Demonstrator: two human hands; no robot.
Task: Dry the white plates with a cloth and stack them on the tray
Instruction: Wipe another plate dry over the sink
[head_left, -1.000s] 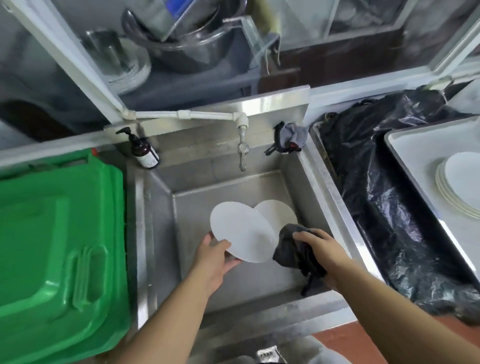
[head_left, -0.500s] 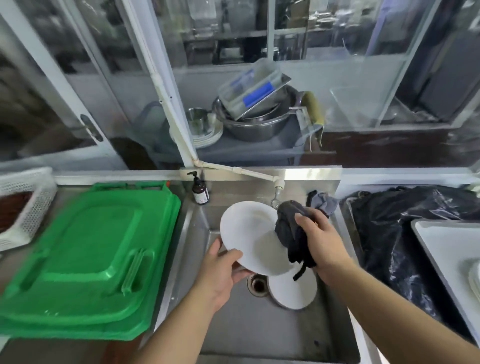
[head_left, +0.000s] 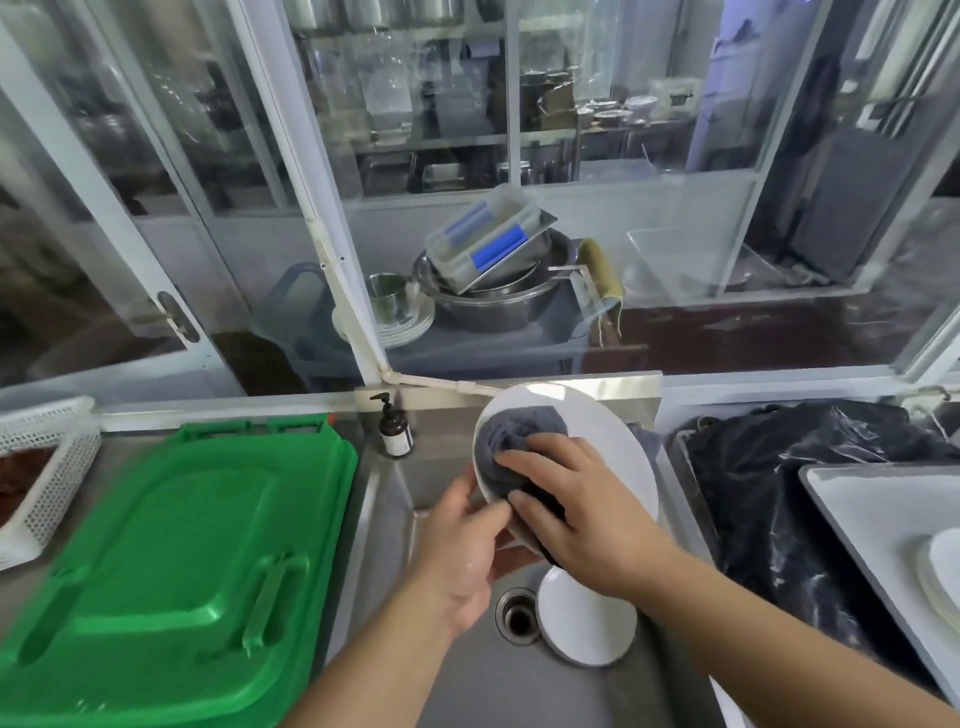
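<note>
A white plate (head_left: 613, 441) is held up, tilted, over the steel sink (head_left: 395, 478). My left hand (head_left: 462, 551) grips its lower left rim. My right hand (head_left: 576, 504) presses a dark grey cloth (head_left: 514, 436) flat against the plate's face. A second white plate (head_left: 587, 623) lies in the sink basin beside the drain (head_left: 517, 616). At the far right, a white tray (head_left: 872, 504) carries a stack of white plates (head_left: 940, 571), cut off by the frame edge.
A green plastic lid (head_left: 171, 571) covers the counter on the left, with a white mesh basket (head_left: 47, 467) beyond it. A brown pump bottle (head_left: 395, 431) stands at the sink's back edge. A black plastic bag (head_left: 779, 478) lies between sink and tray. Glass panes rise behind.
The plate has been lifted higher and turned toward me. My right hand with the cloth moved from the plate's right edge onto its face. The view tilted upward.
</note>
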